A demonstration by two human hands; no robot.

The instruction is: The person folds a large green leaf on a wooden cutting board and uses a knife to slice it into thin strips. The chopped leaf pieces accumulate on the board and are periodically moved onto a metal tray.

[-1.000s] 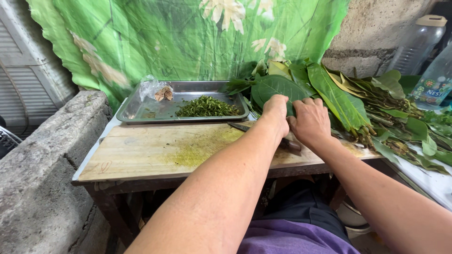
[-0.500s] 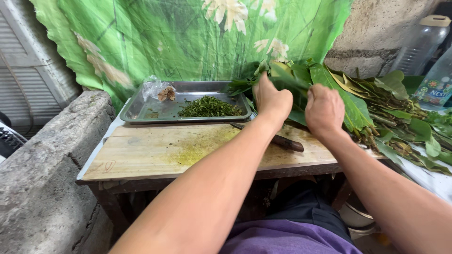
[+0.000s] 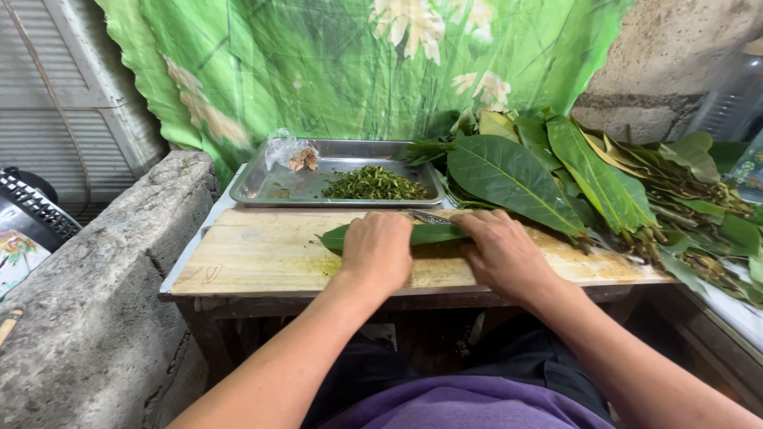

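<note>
Both my hands press flat on a long, smooth green leaf (image 3: 421, 234) lying across a pale, scuffed wooden cutting board (image 3: 262, 258) on the counter. My left hand (image 3: 377, 253) covers the leaf's middle; my right hand (image 3: 502, 256) covers its right end. Neither grip is closed around anything; the fingers lie loosely down. A knife blade (image 3: 429, 217) peeks out just behind the leaf. Behind the board sits a shiny metal tray (image 3: 266, 187) holding finely chopped greens (image 3: 373, 184). Right of the board, a heap of broad glossy leaves (image 3: 588, 171) crowds the edge.
</note>
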